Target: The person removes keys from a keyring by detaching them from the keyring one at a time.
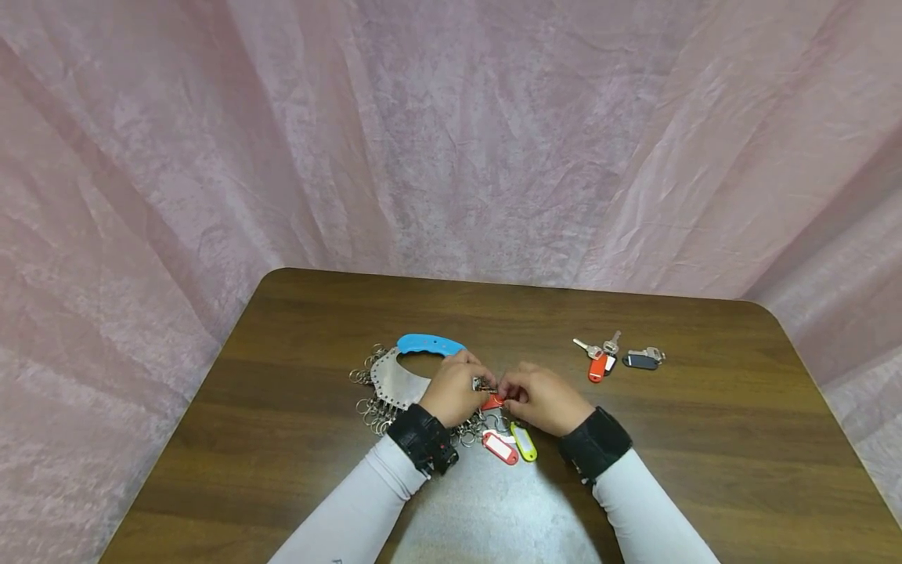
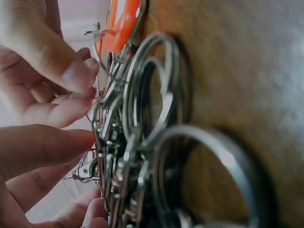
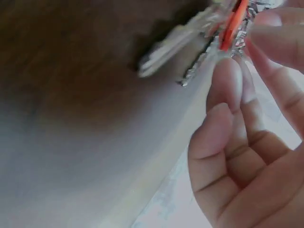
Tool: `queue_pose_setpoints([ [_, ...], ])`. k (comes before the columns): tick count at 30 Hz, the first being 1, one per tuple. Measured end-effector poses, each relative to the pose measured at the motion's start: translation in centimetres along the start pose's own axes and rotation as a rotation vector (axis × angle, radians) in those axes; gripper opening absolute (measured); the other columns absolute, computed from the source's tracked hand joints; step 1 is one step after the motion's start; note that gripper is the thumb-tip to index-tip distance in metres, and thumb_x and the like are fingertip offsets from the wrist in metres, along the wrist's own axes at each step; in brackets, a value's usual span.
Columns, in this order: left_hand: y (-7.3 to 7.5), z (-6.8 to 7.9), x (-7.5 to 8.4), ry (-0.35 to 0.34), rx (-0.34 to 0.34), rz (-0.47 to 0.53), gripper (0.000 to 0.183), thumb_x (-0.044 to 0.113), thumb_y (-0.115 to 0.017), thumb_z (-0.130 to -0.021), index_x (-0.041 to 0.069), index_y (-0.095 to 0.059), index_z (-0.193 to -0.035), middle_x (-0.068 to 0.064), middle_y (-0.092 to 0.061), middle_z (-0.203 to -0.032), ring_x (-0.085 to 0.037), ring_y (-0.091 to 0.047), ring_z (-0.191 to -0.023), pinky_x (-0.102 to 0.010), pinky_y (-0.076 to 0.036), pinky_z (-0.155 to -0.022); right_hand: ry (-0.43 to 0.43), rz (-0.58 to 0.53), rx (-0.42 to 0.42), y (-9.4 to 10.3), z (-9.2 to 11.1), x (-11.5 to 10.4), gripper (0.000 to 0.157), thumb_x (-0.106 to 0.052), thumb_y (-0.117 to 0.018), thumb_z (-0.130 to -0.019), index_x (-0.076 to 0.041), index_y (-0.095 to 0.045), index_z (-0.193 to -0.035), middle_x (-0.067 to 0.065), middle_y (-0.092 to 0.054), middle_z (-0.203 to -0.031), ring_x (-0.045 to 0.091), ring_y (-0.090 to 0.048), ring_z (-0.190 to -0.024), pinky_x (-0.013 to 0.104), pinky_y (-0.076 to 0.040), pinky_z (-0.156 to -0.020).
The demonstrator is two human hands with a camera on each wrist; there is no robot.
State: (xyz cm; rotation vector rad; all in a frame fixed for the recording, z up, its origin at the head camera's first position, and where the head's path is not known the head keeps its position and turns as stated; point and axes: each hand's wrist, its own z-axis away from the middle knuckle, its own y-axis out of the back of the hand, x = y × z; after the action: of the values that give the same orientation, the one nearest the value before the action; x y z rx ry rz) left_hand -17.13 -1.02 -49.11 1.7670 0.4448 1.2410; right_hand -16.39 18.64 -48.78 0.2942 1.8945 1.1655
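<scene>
A metal plate (image 1: 396, 382) with a blue handle (image 1: 430, 344) lies on the table, edged with several snap hooks and split rings (image 1: 372, 409). My left hand (image 1: 454, 390) holds its right end, thumb and fingers pinching among the snap hooks (image 2: 111, 164). From the right, my right hand (image 1: 546, 399) pinches a thin key ring (image 2: 100, 54) with thumb and forefinger. Between the hands is a red-orange key tag (image 1: 492, 402); keys (image 3: 173, 45) hang beside it in the right wrist view. Just below lie a red tag (image 1: 500, 448) and a yellow tag (image 1: 524, 442). Fingers partly hide the ring.
Farther right on the brown table (image 1: 719, 423) lie an orange key tag (image 1: 597, 368), a dark tag (image 1: 640, 362) and several keys (image 1: 611, 341). A pink curtain (image 1: 493, 141) hangs behind the table's far edge.
</scene>
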Motion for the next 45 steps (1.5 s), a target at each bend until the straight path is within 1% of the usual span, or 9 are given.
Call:
queue_pose_setpoints([
  [5, 0.0, -0.1, 0.2, -0.014, 0.002, -0.02, 0.017, 0.01, -0.072, -0.073, 0.019, -0.071, -0.087, 0.003, -0.054, -0.093, -0.013, -0.048, -0.09, -0.032, -0.037, -0.084, -0.006, 0.018, -0.038, -0.2, 0.1, 0.0, 0.017, -0.003, -0.07, -0.072, -0.015, -0.061, -0.08, -0.005, -0.051, -0.071, 0.01, -0.049, -0.066, 0.026, -0.041, -0.058],
  [10, -0.1, -0.1, 0.2, -0.033, 0.005, -0.044, 0.017, 0.008, -0.073, -0.069, 0.019, -0.071, -0.082, 0.004, -0.054, -0.09, -0.012, -0.048, -0.089, -0.032, -0.036, -0.085, -0.007, 0.035, -0.056, -0.3, 0.2, -0.1, 0.017, -0.002, -0.07, -0.073, -0.015, -0.06, -0.078, -0.005, -0.049, -0.069, 0.008, -0.046, -0.065, 0.025, -0.04, -0.057],
  [14, -0.1, -0.1, 0.2, -0.022, -0.005, -0.057, 0.015, 0.011, -0.075, -0.07, 0.02, -0.071, -0.081, 0.005, -0.054, -0.09, -0.012, -0.048, -0.089, -0.031, -0.037, -0.085, -0.011, 0.012, -0.065, -0.1, 0.2, -0.1, 0.015, -0.002, -0.068, -0.074, -0.014, -0.06, -0.079, -0.004, -0.05, -0.072, 0.008, -0.047, -0.066, 0.025, -0.042, -0.058],
  [19, 0.1, -0.1, 0.5, -0.03, -0.025, -0.062, 0.01, 0.017, -0.076, -0.075, 0.022, -0.069, -0.08, 0.004, -0.053, -0.09, -0.012, -0.047, -0.09, -0.031, -0.036, -0.083, -0.036, -0.04, -0.055, 0.5, 0.2, -0.2, 0.014, -0.005, -0.065, -0.075, -0.016, -0.058, -0.081, -0.006, -0.051, -0.075, 0.009, -0.051, -0.066, 0.023, -0.045, -0.059],
  [25, 0.4, 0.0, 0.7, -0.001, -0.051, 0.008, 0.006, 0.021, -0.074, -0.079, 0.024, -0.068, -0.079, 0.003, -0.052, -0.09, -0.011, -0.044, -0.086, -0.031, -0.036, -0.08, -0.064, -0.063, -0.024, 0.8, 0.1, -0.4, 0.014, -0.006, -0.063, -0.078, -0.017, -0.057, -0.083, -0.006, -0.05, -0.078, 0.01, -0.053, -0.068, 0.023, -0.046, -0.06],
  [31, 0.3, 0.0, 0.4, -0.025, -0.068, 0.04, 0.004, 0.026, -0.071, -0.084, 0.023, -0.07, -0.086, 0.005, -0.051, -0.094, -0.01, -0.046, -0.089, -0.031, -0.037, -0.084, -0.071, -0.074, 0.008, 0.7, 0.0, -0.3, 0.013, -0.006, -0.064, -0.08, -0.015, -0.058, -0.086, -0.005, -0.051, -0.079, 0.005, -0.052, -0.068, 0.023, -0.047, -0.059],
  [33, 0.5, 0.0, 0.4, -0.031, -0.069, 0.066, 0.004, 0.025, -0.07, -0.085, 0.021, -0.071, -0.088, 0.005, -0.052, -0.095, -0.011, -0.047, -0.091, -0.032, -0.038, -0.085, -0.079, -0.083, 0.012, 0.7, -0.1, -0.2, 0.013, -0.006, -0.065, -0.081, -0.014, -0.058, -0.088, -0.006, -0.052, -0.079, 0.004, -0.052, -0.067, 0.023, -0.047, -0.059],
  [39, 1.0, -0.2, 0.0, -0.011, -0.083, 0.179, 0.004, 0.018, -0.068, -0.087, 0.02, -0.072, -0.088, 0.005, -0.053, -0.094, -0.014, -0.051, -0.091, -0.027, -0.042, -0.077, -0.108, -0.093, -0.004, 0.4, -0.2, 0.0, 0.015, -0.007, -0.068, -0.079, -0.012, -0.06, -0.091, -0.007, -0.055, -0.077, 0.007, -0.054, -0.067, 0.024, -0.048, -0.059],
  [45, 1.5, -0.2, 0.3, -0.002, -0.084, 0.218, 0.005, 0.017, -0.068, -0.087, 0.019, -0.073, -0.088, 0.004, -0.055, -0.093, -0.016, -0.053, -0.091, -0.027, -0.043, -0.075, -0.097, -0.053, -0.009, 0.2, -0.1, -0.1, 0.013, -0.009, -0.071, -0.078, -0.011, -0.061, -0.086, -0.004, -0.055, -0.074, 0.008, -0.054, -0.066, 0.024, -0.046, -0.059],
])
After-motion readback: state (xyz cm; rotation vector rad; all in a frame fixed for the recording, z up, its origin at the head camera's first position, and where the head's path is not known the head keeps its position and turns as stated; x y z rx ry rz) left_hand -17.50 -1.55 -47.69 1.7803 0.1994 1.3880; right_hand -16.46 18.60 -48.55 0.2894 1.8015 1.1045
